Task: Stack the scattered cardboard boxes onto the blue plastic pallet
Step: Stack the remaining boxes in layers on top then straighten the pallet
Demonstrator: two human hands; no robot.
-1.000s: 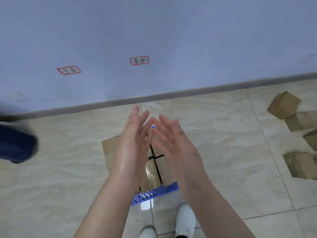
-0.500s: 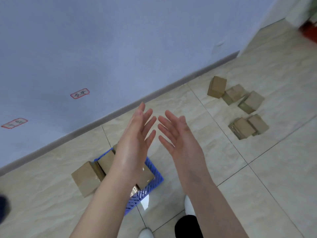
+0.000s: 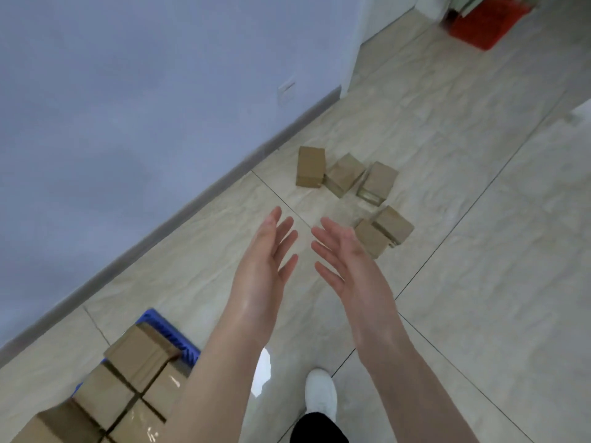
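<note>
Stacking partly done.
Left hand [image 3: 265, 266] and right hand [image 3: 348, 266] spread, empty; stacked boxes [image 3: 140, 353] on blue pallet [image 3: 174, 338] beside left forearm; apparently five scattered boxes [image 3: 345, 179] lie beyond both hands.

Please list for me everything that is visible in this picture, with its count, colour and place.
scattered cardboard boxes: five, brown, on the floor near the wall, beyond the hands
stacked cardboard boxes: at least four, brown, on the pallet, bottom left, cut by the frame edge
pallet: one, blue, under the stacked boxes
crate: one, red, top right
floor: beige tiles
wall: blue-grey, left and top
shoe: one, white, bottom centre
left hand: fingers straight, empty, centre
right hand: fingers straight, empty, beside the left
</note>
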